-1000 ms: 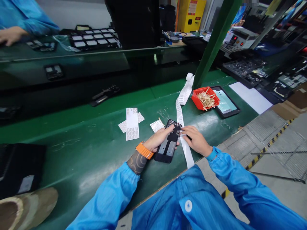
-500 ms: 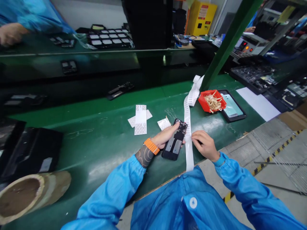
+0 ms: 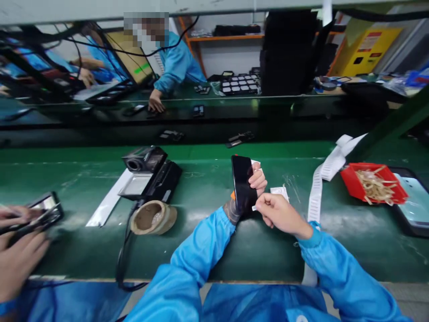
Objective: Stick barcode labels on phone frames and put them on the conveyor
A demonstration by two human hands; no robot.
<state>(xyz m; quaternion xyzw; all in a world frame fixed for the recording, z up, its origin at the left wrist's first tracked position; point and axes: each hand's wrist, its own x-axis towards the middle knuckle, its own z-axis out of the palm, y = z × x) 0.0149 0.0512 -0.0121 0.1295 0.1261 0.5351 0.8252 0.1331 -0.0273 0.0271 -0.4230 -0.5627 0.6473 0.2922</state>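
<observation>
My left hand (image 3: 258,179) is wrapped round a smartphone (image 3: 243,183) from behind, fingers curling over its right edge. The phone is tilted up with its dark glossy screen towards me. My right hand (image 3: 278,212) is closed in a pinch at the phone's lower right edge, with a small white label (image 3: 254,208) showing at the fingertips. To the right, a long strip of printed white labels (image 3: 315,192) runs along the bench and passes under my right sleeve. Behind my hands lies a small printed sticker sheet (image 3: 279,192).
A red bin (image 3: 351,183) of tan strips stands at the right, beside a tray with a pale phone cover (image 3: 415,197). Left are a cardboard tube (image 3: 137,219) and a black device (image 3: 167,179). A co-worker's hands (image 3: 23,255) hold a phone at far left; another person works across the line.
The view has swung left. The phone has turned from its open back to its screen side. My right hand has left the label strip and come to the phone with a small white label.
</observation>
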